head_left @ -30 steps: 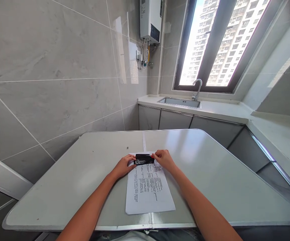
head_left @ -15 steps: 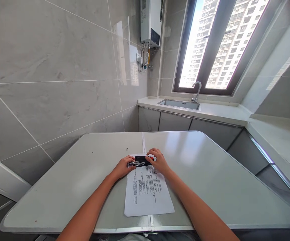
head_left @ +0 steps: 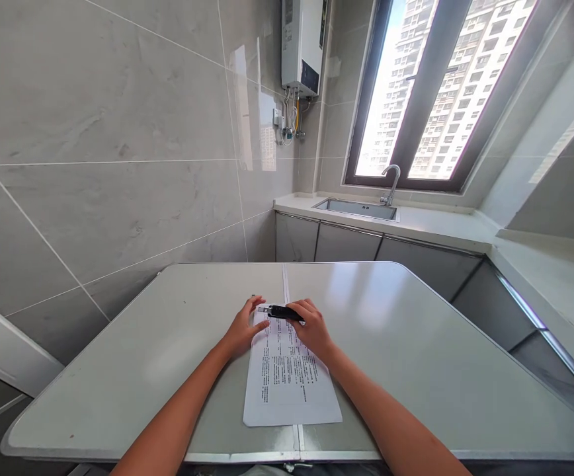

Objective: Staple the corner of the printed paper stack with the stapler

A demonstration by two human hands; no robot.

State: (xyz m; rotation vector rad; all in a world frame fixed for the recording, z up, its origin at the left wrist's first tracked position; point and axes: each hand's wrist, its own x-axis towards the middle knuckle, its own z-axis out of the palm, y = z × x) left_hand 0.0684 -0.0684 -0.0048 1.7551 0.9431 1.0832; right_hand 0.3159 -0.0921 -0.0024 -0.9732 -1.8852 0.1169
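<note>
My right hand (head_left: 311, 325) is closed around the rear of a black stapler (head_left: 283, 313), holding it over the far end of a printed sheet of paper (head_left: 291, 390). The stapler's metal front end points left, toward my left hand (head_left: 244, 328). That hand is open, its thumb and fingers spread on either side of the metal tip without a visible grip. Its lower edge lies by the sheet's upper left corner. Lines of dark print run along the paper, which lies flat across the table's centre seam.
The pale folding table (head_left: 133, 370) has a metal-edged seam. Behind it, a counter with a sink (head_left: 356, 207) and faucet (head_left: 392, 185) runs below a window. Cabinets (head_left: 428, 263) flank the table's far right side; a tiled wall (head_left: 118, 211) stands to the left.
The stapler, earlier held in both hands with its metal parts exposed, now appears folded together in my right hand. My left hand has let go and spread its fingers.
</note>
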